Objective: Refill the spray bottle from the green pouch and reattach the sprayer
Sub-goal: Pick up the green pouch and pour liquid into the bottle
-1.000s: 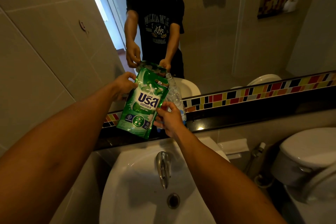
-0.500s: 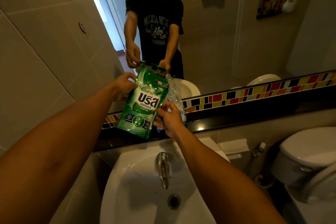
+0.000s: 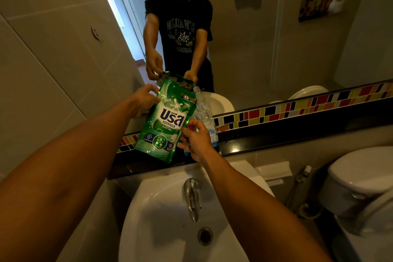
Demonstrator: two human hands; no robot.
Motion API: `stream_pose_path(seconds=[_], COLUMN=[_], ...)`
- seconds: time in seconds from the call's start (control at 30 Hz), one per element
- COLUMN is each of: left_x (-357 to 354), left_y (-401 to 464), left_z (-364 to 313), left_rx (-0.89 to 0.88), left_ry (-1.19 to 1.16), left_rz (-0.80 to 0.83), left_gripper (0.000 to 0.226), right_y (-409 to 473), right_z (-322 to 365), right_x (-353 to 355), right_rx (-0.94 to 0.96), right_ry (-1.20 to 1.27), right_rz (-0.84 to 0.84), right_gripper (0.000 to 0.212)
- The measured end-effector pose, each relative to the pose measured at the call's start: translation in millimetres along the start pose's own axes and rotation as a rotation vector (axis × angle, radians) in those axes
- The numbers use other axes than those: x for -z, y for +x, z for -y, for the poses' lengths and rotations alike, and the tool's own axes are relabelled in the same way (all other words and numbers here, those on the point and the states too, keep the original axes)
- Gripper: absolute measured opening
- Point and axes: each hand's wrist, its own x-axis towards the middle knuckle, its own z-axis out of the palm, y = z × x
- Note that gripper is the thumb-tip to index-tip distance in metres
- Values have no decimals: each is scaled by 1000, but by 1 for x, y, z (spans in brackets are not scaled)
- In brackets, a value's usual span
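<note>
Both hands grip things mid-frame: left hand [image 3: 143, 100] holds the green pouch [image 3: 167, 121], right hand [image 3: 196, 140] the clear bottle [image 3: 204, 110]. Tipped askew, the floppy pouch could miss the narrow neck and spill onto the worktop [image 3: 297, 134].

We are seeing a dim, warm-toned room. Cool daylight is coming through the doorway [image 3: 119, 17] reflected in the mirror [image 3: 265, 49]. A small glare spot is shining on the dark ledge [image 3: 235, 150]. The forearms are casting soft shadows into the white sink [image 3: 161, 215]. Wide-angle distortion is bending the edges, and the corners are darkening and softening.
</note>
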Motion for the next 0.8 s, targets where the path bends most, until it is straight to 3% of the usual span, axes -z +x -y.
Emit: stream_pose_path(seconds=[0.8], left_x=[4], left_y=[6], left_z=[-1], left_rx=[-18], left_ry=[5], left_rz=[19], left_gripper=[22], right_y=[6], right_z=[-7], right_x=[-4], right_rx=[20], right_ry=[25], right_rz=[-29], right_gripper=[15])
